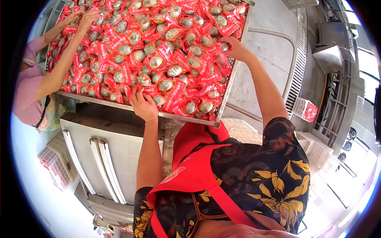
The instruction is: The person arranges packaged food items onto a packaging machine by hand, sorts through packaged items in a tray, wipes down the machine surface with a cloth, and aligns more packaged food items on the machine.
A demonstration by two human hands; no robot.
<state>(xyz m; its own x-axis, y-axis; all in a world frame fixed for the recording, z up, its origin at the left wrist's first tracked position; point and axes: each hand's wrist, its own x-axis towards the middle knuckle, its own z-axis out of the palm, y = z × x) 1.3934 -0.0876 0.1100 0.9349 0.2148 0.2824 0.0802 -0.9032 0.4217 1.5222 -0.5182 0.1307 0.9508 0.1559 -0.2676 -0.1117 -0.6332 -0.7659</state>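
Observation:
A big metal-rimmed tray (231,92) is heaped with greenish-grey eggs sealed in red and clear packets (156,61). My left hand (143,104) rests at the near edge of the heap, its fingers apart and slightly bent over the packets. At the right side of the tray, my right hand (238,50) curls its fingers and thumb round a packaged egg (224,47). Just below that hand, a red packet (221,59) looks smeared by motion. Which packet the blur belongs to, I cannot tell.
Across the tray's left corner reach a co-worker's hands (88,18). Under the tray stands a metal cabinet (115,154). Plastic crates (59,162) are stacked at the left; another crate (303,109) with red packets sits at the right, near a bent metal rail (293,47).

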